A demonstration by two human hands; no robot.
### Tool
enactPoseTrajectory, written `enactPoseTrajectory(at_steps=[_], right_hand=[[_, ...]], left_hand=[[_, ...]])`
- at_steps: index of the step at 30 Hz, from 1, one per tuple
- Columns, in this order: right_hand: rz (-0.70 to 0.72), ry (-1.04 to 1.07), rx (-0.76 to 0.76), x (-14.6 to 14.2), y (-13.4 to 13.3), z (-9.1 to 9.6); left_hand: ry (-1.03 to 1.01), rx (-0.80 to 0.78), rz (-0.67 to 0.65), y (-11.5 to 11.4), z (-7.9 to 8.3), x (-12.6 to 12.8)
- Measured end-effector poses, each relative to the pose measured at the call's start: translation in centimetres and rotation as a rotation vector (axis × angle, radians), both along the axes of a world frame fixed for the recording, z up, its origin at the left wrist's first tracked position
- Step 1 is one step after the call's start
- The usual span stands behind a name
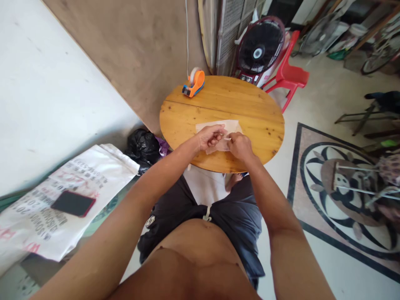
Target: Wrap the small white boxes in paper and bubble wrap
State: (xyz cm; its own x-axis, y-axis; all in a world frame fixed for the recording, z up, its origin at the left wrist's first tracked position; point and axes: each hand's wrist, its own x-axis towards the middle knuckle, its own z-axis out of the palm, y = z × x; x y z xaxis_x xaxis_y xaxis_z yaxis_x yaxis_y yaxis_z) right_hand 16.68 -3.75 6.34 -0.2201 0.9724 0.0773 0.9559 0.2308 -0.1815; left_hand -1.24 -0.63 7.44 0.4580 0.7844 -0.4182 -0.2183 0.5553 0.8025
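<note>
Both my hands meet over a thin, pale translucent sheet (229, 125) that lies on a round wooden table (265, 121). My left hand (211, 137) is curled closed, fingers pinched toward a small white strip (228, 138) between the hands. My right hand (240, 146) is also closed, pinching the other end of that strip. What the strip is I cannot make out. An orange tape dispenser (194, 83) with a white roll stands at the table's far left edge, well away from both hands.
A red-and-black fan (260, 46) and a red plastic chair (289, 75) stand behind the table. A black bag (143, 146) lies on the floor at left, beside a printed white sack (93, 175) carrying a dark phone (73, 203). Bicycles and clutter fill the right.
</note>
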Motion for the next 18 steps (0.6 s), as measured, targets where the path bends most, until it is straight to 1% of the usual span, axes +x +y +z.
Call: enactPoseTrajectory(at_steps=[3,6,10,12,14,16,18], right_hand=[[-0.009,-0.066,0.031,0.1,-0.7,-0.2],[0.036,-0.128,0.04,0.0,-1.9,-0.8],[0.098,-0.188,0.033,-0.1,-3.1,-1.4],[0.094,-0.182,0.047,0.0,-3.2,-1.6],[0.086,-0.163,0.055,0.2,-3.1,-1.7],[0.076,-0.143,0.051,0.4,-3.0,-1.8],[0.063,-0.122,0.046,0.5,-2.8,-2.0]], left_hand=[[0.008,0.028,0.03,-0.3,0.4,-0.1],[0.025,0.06,0.076,-0.5,0.4,-0.1],[0.076,0.188,0.119,-0.3,1.1,-0.1],[0.123,0.284,0.142,0.1,1.7,0.0],[0.217,0.419,0.179,0.7,2.0,-0.1],[0.371,0.61,0.22,1.3,1.9,-0.5],[0.542,0.806,0.245,1.7,1.2,-1.2]])
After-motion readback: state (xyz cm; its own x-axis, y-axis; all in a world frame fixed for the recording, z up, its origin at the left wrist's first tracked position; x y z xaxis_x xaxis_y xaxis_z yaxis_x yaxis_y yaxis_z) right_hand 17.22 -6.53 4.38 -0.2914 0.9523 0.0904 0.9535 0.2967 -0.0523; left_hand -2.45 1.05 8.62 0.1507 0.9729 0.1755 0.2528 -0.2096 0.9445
